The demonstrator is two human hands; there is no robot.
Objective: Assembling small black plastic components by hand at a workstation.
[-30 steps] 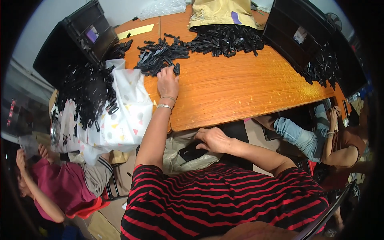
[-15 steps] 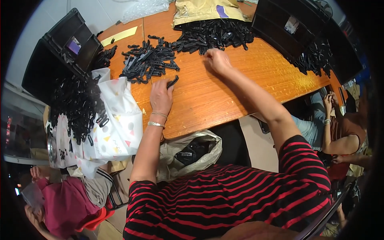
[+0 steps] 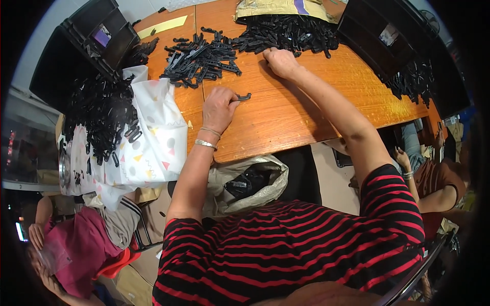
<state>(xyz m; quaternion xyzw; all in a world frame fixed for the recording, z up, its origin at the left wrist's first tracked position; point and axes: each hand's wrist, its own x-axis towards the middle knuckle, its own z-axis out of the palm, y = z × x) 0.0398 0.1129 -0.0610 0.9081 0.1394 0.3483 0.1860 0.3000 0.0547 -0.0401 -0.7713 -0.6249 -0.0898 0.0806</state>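
Pinching one slim black piece [image 3: 246, 96] near its end, the left hand [image 3: 219, 108] keeps it at the wooden table [image 3: 286, 117]; whether it touches the surface is unclear. The right hand [image 3: 283, 64] is at the near edge of the black pile [image 3: 288, 33] by the paper bag [image 3: 280, 9]; its grip cannot be determined. Risk: off-centre hold could let the piece twist loose; careless dragging could scatter the pile.

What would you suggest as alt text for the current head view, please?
A person's left hand holds a slim black piece at a wooden table, while the right hand is at the near edge of a black heap by a yellowish bag. An open pale sack lies below the table's edge.
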